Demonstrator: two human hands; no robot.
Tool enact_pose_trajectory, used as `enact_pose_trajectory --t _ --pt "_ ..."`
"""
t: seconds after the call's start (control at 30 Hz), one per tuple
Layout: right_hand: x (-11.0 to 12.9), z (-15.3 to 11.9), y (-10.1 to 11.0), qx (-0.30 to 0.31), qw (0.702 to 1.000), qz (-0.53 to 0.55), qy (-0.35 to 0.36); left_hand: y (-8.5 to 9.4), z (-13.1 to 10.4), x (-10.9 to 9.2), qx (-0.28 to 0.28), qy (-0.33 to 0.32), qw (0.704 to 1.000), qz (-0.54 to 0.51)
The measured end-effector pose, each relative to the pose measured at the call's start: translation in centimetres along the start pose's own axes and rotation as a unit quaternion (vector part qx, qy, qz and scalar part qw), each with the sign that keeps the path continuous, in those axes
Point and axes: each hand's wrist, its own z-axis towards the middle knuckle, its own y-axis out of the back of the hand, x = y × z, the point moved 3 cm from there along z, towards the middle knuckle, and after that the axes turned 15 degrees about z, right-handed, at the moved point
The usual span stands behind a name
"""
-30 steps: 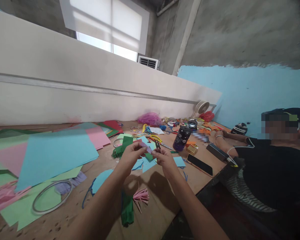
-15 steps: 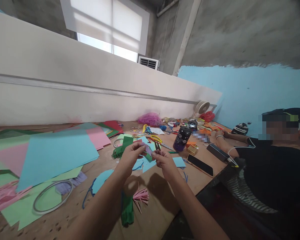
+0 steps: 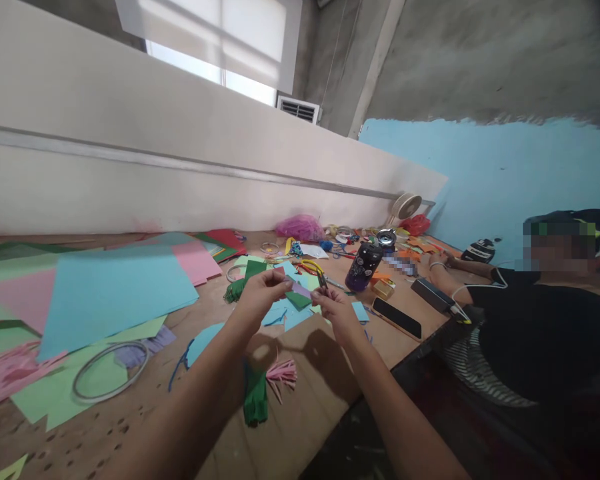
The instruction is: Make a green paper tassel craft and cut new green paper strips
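Lavender paper strip point(image 3: 301, 289), narrow, matte and plain, pale against the stronger colours behind. Too small in view for any crease or cut mark to be made out. Raised above the wooden table point(image 3: 80, 440), in the gap between both hands, slanting slightly downward from left to right. Seen directly against a dark green paper piece point(image 3: 299, 301) and light blue paper scraps point(image 3: 293, 323).

At the strip's left end, left hand point(image 3: 260, 293) with thumb and forefinger drawn together; impossible to tell an actual pinch from mere nearness there. At the other end, right hand point(image 3: 339, 312), fingers curled and closed around a slim dark-metal hand tool point(image 3: 323, 280), tips pointing up and away; thumb beside the strip, contact unclear.

Just beyond the hands, yellow-handled pliers point(image 3: 311, 267). To the right, a black-and-purple tumbler point(image 3: 364, 267), upright, and a black-screened phone point(image 3: 397, 318), lying flat. Below, between the forearms, a green crepe-like paper bundle point(image 3: 256, 400) beside a pink fringed paper tassel point(image 3: 283, 372). Off to the left, large light blue paper sheets point(image 3: 120, 287) and a grey ring point(image 3: 75, 383).
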Motion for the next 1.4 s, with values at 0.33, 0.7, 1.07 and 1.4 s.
enact_pose_trajectory --t 0.33,0.7,1.07,1.4 --pt "-0.4 -2.1 4.6 0.019 0.993 -0.113 -0.028 0.7 -0.4 -1.0 -0.014 0.010 0.999 0.035" --pt "-0.6 -0.9 -1.2 0.053 0.994 0.061 -0.076 -0.3 -1.2 0.0 0.023 0.022 0.999 0.018" --pt "-1.2 -1.9 -2.3 0.140 0.899 0.315 -0.269 -0.5 -1.0 0.3 0.161 -0.039 0.985 -0.044" --pt "-1.7 -2.0 -2.1 0.115 0.930 0.263 -0.230 -0.1 -1.5 -0.8 0.124 -0.038 0.991 -0.030"
